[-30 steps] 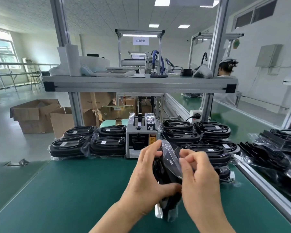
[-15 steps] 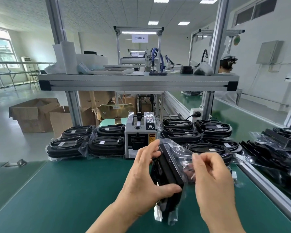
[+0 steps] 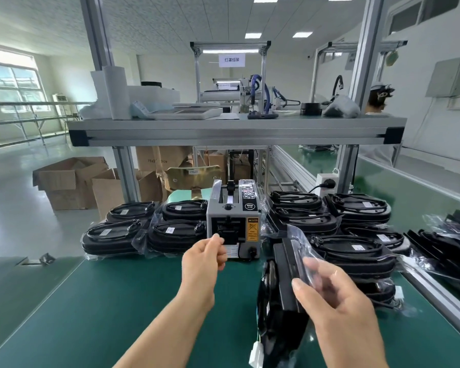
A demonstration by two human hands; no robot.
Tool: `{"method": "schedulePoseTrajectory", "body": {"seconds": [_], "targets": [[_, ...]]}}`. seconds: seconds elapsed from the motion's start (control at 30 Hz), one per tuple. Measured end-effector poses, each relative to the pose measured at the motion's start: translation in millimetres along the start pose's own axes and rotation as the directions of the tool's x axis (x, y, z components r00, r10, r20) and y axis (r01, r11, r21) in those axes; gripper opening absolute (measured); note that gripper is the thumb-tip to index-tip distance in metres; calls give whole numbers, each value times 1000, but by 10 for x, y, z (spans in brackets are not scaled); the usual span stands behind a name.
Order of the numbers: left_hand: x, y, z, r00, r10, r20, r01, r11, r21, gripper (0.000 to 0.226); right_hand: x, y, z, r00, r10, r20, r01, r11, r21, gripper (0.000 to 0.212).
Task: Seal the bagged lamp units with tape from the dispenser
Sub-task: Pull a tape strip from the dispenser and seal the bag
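With left hand [image 3: 205,254], pinching at tape dispenser [image 3: 234,221] mouth, thumb and forefinger closed, tape itself too faint to confirm. Propping bagged lamp unit [image 3: 284,282] on edge with right hand [image 3: 340,314], pinching flap folded over, ready for sealing.

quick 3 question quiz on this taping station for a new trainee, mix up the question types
1. True or false: the left hand is at the front outlet of the tape dispenser.
2. The bagged lamp unit in the right hand is: A lying flat, B standing on edge, C hanging from a shelf.
3. Fill in: stacked units lie on ___ sides of the dispenser.
Key: 1 true; 2 B; 3 both.
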State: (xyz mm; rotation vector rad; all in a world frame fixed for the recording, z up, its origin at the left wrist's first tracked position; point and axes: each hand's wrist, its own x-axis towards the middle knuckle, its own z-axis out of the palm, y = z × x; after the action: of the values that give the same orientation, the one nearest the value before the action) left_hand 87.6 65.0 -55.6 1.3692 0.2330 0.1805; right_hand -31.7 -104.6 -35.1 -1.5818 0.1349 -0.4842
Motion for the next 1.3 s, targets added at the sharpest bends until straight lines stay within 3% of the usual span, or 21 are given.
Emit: {"method": "schedulePoseTrajectory", "body": {"seconds": [0.13, 0.3, 0.53, 0.67, 0.73, 0.8, 0.9, 0.97, 1.1, 1.2, 1.3], "targets": [[549, -10, 217, 944, -328, -21, 322, 936, -140, 14, 67, -25, 60, 998, 3, 61, -4, 1000, 17, 29], [909, -64, 423, 874, -485, -35, 465, 855, -229, 7, 150, -32, 130, 996, 8, 85, -11, 999, 33, 29], [986, -66, 610, 835, -535, -132, 424, 776, -466, 12, 139, -36, 126, 995, -5, 97, 1, 999, 39, 31], [774, -7, 620, 867, -438, -236, 307, 844, -440, 21, 119, -38, 96, 995, 17, 100, -25, 997, 75, 30], [604, 61, 512, 925, -348, -153, 273, 888, -369, 22, 114, -45, 66, 995, 19, 102, -27, 997, 78, 29], [363, 165, 334, 967, -240, 83, 254, 924, -285, 17, 113, -45, 45, 993, 19, 115, -28, 996, 80, 28], [-67, 391, 57, 879, -88, 468, 181, 970, -159, 19, 107, -40, 49, 988, 41, 146, -56, 993, 106, 27], [-308, 543, -52, 807, -24, 590, 56, 998, -35, 20, 100, -27, 79, 984, 58, 167, -79, 989, 126, 27], [-552, 700, -50, 808, 2, 589, -137, 973, 185, 22, 73, -5, 120, 980, 68, 185, -94, 986, 135, 34], [-606, 711, -11, 803, 5, 597, -188, 951, 245, 11, 55, 9, 124, 981, 55, 188, -80, 989, 127, 36], [-578, 699, -2, 784, 4, 621, -226, 933, 279, 15, 52, 17, 129, 980, 57, 192, -84, 988, 133, 35]]}}
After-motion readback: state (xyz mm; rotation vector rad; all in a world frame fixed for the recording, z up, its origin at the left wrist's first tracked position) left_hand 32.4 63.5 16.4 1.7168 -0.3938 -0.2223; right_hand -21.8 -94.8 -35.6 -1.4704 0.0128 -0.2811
